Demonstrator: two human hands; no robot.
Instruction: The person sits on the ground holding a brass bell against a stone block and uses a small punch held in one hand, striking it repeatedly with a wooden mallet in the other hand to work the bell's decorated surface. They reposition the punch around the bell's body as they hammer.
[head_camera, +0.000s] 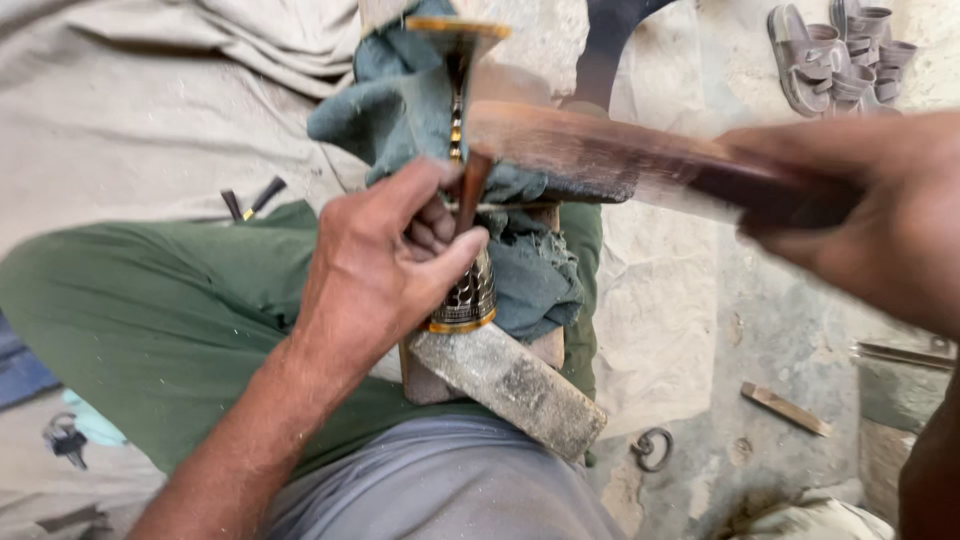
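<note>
The left hand (385, 260) grips one pierced brass goblet (468, 290) and a thin punch (472, 190) against a teal cloth (400, 100) on a wooden block (545, 345); the right hand (880, 210) is closed on one blurred wooden mallet (600, 150). One stone bar (510, 385) lies across the lap above a dusty stone floor (680, 300), two grey sandals (835, 55) beyond

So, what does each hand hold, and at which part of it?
The left hand holds a thin chisel by its shaft, against the pierced brass piece. The right hand grips a wooden mallet at its handle end; it is blurred.
</note>
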